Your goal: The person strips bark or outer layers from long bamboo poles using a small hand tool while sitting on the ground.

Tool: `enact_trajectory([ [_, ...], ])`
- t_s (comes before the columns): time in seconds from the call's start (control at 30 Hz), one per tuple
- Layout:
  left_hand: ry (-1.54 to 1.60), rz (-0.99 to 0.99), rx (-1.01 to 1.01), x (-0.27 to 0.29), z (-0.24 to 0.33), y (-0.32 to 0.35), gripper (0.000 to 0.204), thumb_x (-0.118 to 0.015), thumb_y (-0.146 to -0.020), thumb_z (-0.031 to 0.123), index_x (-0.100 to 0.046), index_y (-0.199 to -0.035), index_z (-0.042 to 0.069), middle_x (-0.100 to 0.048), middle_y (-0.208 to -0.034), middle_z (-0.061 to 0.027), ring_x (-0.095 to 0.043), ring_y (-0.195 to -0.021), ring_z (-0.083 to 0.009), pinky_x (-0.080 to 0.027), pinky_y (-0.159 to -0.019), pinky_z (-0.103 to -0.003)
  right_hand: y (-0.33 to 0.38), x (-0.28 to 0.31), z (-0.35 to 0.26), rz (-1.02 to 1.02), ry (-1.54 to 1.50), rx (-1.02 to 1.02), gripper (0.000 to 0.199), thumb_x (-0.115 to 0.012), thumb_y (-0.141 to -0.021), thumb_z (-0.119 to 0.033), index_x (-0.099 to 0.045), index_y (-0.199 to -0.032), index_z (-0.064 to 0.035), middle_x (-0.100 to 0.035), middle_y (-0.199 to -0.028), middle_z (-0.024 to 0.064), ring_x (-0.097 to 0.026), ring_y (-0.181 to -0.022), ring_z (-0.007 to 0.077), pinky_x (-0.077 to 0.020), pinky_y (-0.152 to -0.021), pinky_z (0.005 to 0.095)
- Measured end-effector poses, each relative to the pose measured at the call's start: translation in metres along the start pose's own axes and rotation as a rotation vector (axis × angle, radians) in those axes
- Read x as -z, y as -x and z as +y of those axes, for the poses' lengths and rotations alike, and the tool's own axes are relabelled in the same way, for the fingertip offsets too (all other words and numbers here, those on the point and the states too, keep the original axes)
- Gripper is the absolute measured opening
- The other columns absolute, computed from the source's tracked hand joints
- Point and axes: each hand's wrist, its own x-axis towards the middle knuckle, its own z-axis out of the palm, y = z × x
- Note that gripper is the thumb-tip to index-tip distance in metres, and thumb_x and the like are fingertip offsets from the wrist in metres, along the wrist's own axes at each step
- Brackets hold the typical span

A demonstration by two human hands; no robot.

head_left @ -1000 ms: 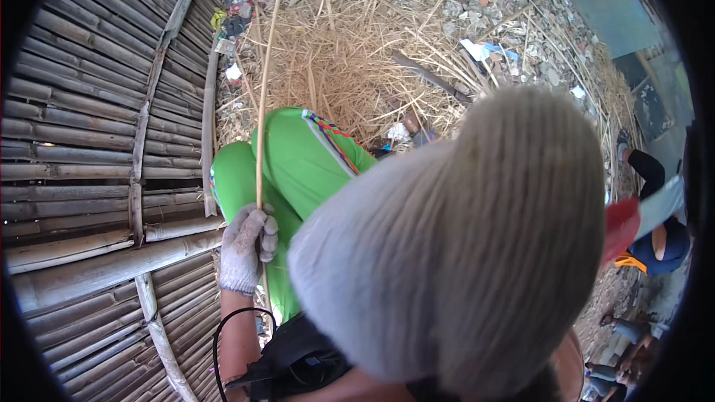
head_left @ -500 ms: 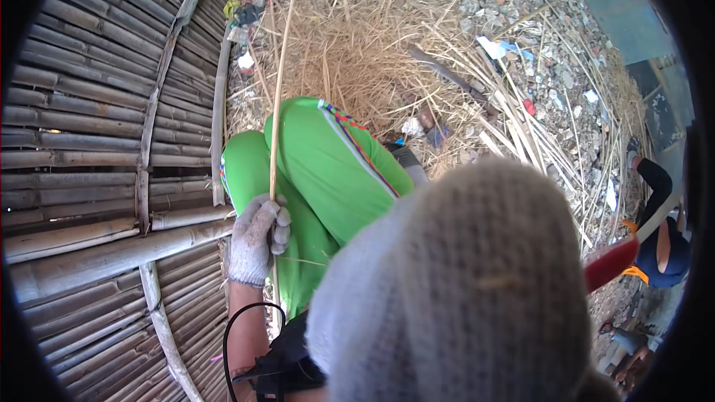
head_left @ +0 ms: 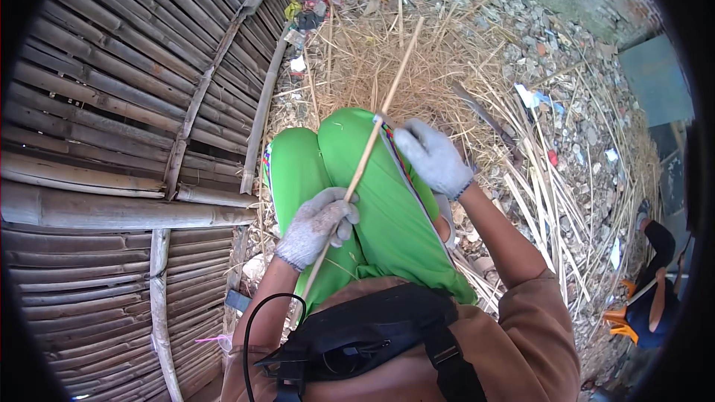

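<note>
A long, thin tan bamboo strip point(head_left: 365, 160) slants up across my lap, its far end past my knees over the straw. My left hand point(head_left: 319, 225), in a greyish knitted glove, closes round it partway down its length. The strip's lower end runs beside my left forearm. My right hand point(head_left: 433, 160), gloved too, is over my right thigh beside the strip, its fingers stretched toward it. Nothing shows in that hand, though its palm side is hidden. Green trousers point(head_left: 387, 208) with a striped side seam cover my bent legs.
A bamboo slat wall point(head_left: 89, 134) stands close at left. Ahead lie straw point(head_left: 424, 59) and rubble; a dark, blade-like strip point(head_left: 484, 119) lies to the right. Several pale split strips point(head_left: 544, 193) spread at right. Another person point(head_left: 655, 305) is at the far right edge.
My right hand has come down from close before the camera to beside the strip. The strip now leans more to the right. A red object near that hand no longer shows.
</note>
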Motion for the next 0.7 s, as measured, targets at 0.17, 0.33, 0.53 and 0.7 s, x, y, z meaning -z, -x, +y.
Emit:
enact_trajectory([
  [0.17,0.017,-0.036,-0.011,-0.004,0.004,-0.015,0.032,-0.063,-0.112,0.022,-0.064,-0.13,-0.004,-0.072,-0.093,-0.0081,-0.056,-0.06,-0.0096,-0.04,-0.05,-0.025,-0.004,-0.005,-0.01,-0.147,0.339,0.141,0.058,-0.052,-0.109,-0.061,-0.07,-0.101,-0.0067,-0.076,-0.09,0.0223,-0.076,-0.087,0.045,-0.0587,-0.08,0.058],
  [0.33,0.18,-0.059,0.043,-0.002,0.0,-0.022,0.029,-0.062,-0.112,0.021,-0.067,-0.124,-0.004,-0.07,-0.088,-0.0071,-0.052,-0.054,-0.0098,-0.038,-0.047,-0.025,0.008,-0.013,-0.013,-0.203,0.488,0.236,0.057,-0.051,-0.108,-0.064,-0.073,-0.093,-0.0133,-0.075,-0.081,0.019,-0.076,-0.074,0.0418,-0.0605,-0.068,0.0574],
  [0.53,0.144,0.009,0.048,-0.01,0.002,-0.014,0.026,-0.06,-0.113,0.02,-0.066,-0.123,-0.003,-0.067,-0.085,-0.0049,-0.049,-0.052,-0.0079,-0.035,-0.043,-0.023,-0.023,0.005,0.007,-0.126,0.499,0.077,0.056,-0.054,-0.106,-0.061,-0.072,-0.09,-0.0102,-0.076,-0.083,0.0213,-0.076,-0.079,0.0434,-0.0608,-0.072,0.0573],
  [0.7,0.115,0.015,0.04,-0.009,0.004,-0.016,0.027,-0.059,-0.113,0.02,-0.066,-0.124,-0.003,-0.067,-0.085,-0.004,-0.049,-0.052,-0.007,-0.035,-0.043,-0.022,0.008,-0.007,-0.017,-0.303,0.513,0.252,0.058,-0.052,-0.107,-0.063,-0.077,-0.09,-0.0135,-0.077,-0.082,0.0197,-0.078,-0.075,0.0413,-0.063,-0.072,0.0568],
])
